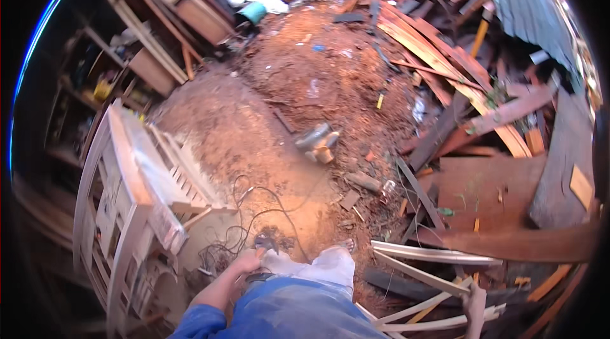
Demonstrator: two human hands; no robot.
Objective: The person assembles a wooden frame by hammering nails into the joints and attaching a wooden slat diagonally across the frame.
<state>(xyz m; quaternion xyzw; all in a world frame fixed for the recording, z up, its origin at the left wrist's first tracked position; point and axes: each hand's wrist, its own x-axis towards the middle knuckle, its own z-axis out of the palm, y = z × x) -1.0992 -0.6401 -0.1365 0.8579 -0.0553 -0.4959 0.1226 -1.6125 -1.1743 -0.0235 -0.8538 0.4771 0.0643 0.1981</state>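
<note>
At the lower right, my right hand [474,302] is closed round the end of a pale wooden frame [432,251] made of several slats joined at angles. The frame hangs at my right side, above dark scrap boards. My left hand [250,260] is close to my left thigh, beside my light, dusty trousers [333,265]. Its fingers are small and blurred, so I cannot make out whether they hold anything. Past it stands a large pale wooden piece of furniture [136,177] with curved rails and slats.
A dark cable [244,228] lies coiled on the bare earth before my feet. Ahead are a pile of short log-like pieces [316,142] and a reddish dirt mound [305,72]. Broken boards [438,47] and a corrugated sheet [527,5] fill the right. Wooden panels [184,5] lean at the upper left.
</note>
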